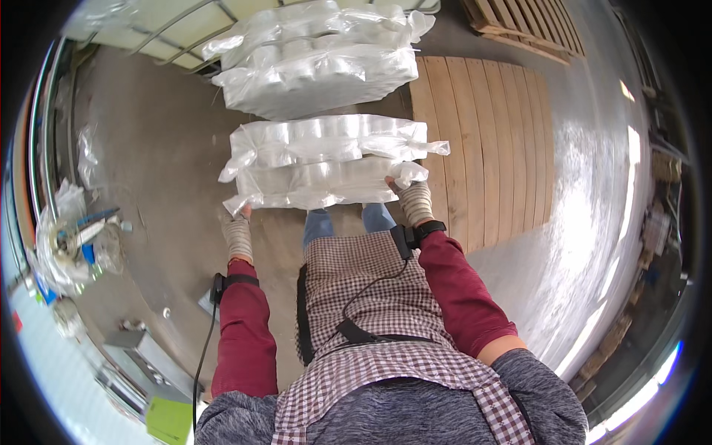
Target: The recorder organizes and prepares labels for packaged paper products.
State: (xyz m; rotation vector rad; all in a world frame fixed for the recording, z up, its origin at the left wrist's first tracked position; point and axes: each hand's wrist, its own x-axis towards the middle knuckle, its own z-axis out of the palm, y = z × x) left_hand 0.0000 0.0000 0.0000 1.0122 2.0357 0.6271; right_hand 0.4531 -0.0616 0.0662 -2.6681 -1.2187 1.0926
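In front of me is a long pack of round white containers in clear plastic (315,178), with another similar plastic-wrapped pack (326,139) lying against its far side. My left hand (238,228), in a pale wrapped glove with bare fingertips, is closed at the near pack's left corner, on the plastic. Gloved the same way, my right hand (410,197) is closed on the bunched plastic at that pack's right end. The fingers of both hands are partly hidden by the wrap. What exactly the containers are is blurred by the plastic.
Beyond stand more wrapped packs, stacked (319,78). A wooden pallet (486,148) lies on the floor to the right, and a slatted one (526,22) is behind it. A caged white tank (163,33) stands far left. Plastic scraps (70,237) and a metal box (152,363) are at left.
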